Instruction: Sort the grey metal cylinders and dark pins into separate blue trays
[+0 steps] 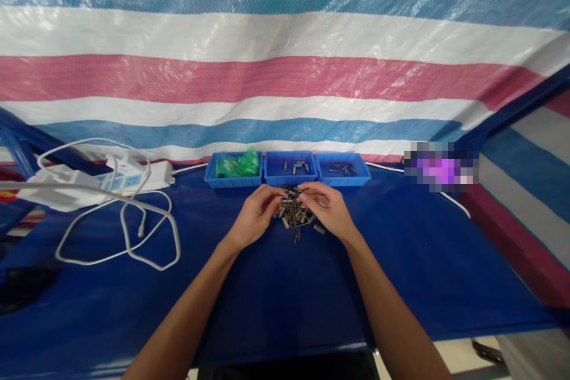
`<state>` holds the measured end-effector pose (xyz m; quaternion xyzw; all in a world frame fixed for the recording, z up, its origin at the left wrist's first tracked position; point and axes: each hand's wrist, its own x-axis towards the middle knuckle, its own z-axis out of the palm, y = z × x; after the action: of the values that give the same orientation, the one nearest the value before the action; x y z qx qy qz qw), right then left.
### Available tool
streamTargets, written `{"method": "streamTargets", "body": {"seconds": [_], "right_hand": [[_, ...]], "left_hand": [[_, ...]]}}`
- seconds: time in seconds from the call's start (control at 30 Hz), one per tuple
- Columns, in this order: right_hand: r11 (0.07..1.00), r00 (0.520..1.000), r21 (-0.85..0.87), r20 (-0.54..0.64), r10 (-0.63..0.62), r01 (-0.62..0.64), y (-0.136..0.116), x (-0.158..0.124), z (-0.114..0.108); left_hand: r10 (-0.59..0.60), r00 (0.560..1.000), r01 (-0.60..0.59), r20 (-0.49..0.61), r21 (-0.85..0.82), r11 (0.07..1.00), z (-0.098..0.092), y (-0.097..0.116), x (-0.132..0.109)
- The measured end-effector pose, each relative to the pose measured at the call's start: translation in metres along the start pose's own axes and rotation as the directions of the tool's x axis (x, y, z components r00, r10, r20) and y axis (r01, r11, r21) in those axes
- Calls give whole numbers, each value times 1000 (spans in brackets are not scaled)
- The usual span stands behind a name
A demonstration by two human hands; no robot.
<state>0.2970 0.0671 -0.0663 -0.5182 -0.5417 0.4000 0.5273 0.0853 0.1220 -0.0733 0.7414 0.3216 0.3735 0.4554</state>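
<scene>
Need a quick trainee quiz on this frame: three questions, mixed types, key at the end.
1. How many blue bins stand in a row?
2. True or false: the pile of small parts lies inside a bin.
3. Which bin holds the green plastic? A left, B middle, C right.

Key: 1. Three. 2. False; it lies on the blue table, between the left hand and right hand. 3. A.

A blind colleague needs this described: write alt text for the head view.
Left hand and right hand work at a pile of small metal parts on a blue table. Beyond, three blue bins in a row hold, left to right, green plastic, grey cylinders and thin pins. A white power strip and looped cable lie at left.
</scene>
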Motion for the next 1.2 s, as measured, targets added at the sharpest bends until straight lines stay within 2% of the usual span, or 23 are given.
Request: {"method": "streamTargets", "body": {"seconds": [0.13, 0.23, 0.5, 0.83, 0.9, 0.97, 1.1, 1.2], "right_hand": [[1000, 1000, 4, 3, 7, -7, 2, 0, 1], [1000, 1000, 8, 14, -3, 2, 3, 1, 1], [999, 998, 40, 59, 16, -18, 2, 0, 3], [980, 993, 166, 8, 114, -114, 6, 4, 0], [983, 992, 154, -63, 111, -100, 8, 5, -4], [991, 978, 120, -188, 86, -64, 8, 7, -9], [1000, 880, -17, -474, -31, 26, 10, 10, -22], [997, 845, -71, -531, -65, 32, 13, 11, -29]], "left_hand": [[-30, 1000, 30, 6, -81, 996, 3, -1, 0], [-31, 999, 26, -44, -92, 995, 4, -1, 0], [168, 976, -137, -140, 205, 969, 0, 10, 0], [206, 972, -162, -110, 316, 935, 6, 10, -4], [233, 971, -203, -47, 343, 917, 5, 10, -4], [261, 962, -272, 79, 350, 896, 3, 13, -4], [246, 914, -352, 322, 331, 876, 0, 22, -5], [211, 889, -364, 406, 347, 865, -2, 27, -6]]}}
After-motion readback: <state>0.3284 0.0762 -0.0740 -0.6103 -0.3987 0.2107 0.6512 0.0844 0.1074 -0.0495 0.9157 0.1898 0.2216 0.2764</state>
